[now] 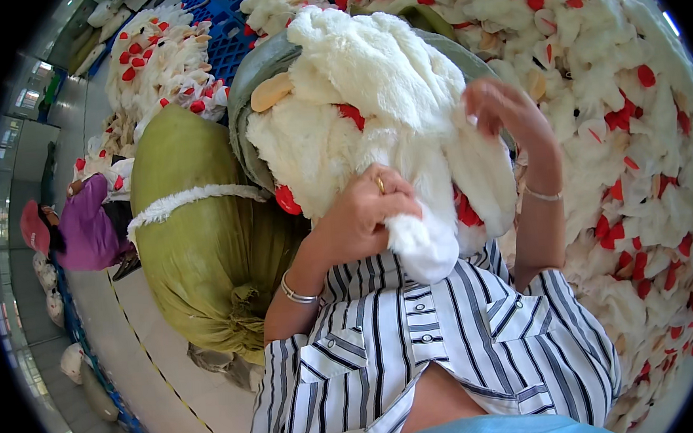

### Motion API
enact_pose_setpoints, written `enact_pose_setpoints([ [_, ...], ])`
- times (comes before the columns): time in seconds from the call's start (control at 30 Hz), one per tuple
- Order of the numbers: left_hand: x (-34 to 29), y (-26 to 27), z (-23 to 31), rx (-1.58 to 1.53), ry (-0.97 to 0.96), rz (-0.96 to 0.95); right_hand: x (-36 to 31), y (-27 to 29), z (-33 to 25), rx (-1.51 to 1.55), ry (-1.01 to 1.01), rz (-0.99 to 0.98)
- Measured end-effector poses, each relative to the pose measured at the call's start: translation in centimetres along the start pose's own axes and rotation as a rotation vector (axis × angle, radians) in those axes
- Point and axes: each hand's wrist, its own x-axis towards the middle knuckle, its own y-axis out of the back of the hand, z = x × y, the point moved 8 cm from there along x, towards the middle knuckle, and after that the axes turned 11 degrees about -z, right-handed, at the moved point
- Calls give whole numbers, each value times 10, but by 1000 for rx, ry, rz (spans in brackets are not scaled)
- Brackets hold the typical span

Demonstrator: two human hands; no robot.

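An unstuffed cream-white plush toy skin (377,64) lies heaped in front of my chest, over a grey-green sack with an open, rolled rim (244,104). Red patches and a tan oval piece (271,92) show on it. My left hand (370,215), wearing a ring, is closed around a narrow part of the plush, and a rounded white end (428,247) pokes out below the fingers. Raised at the plush's right side is my right hand (507,111). Its fingers are bent and smeared by motion, so whether they grip anything is unclear.
A full olive-green sack (192,154), tied with a white fluffy strip, stands to the left. Piles of similar plush skins (605,161) cover the right side and the far left. A person in purple (89,224) is at the left. Blue plastic pallets (227,21) lie behind.
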Motion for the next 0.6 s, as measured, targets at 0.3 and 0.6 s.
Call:
enact_pose_setpoints([
  [0.3,7,-41,45,-396,-207,-345,70,-68,15,-143,-126,-234],
  [0.6,-27,18,-11,-616,82,32,-88,267,-14,-160,355,975],
])
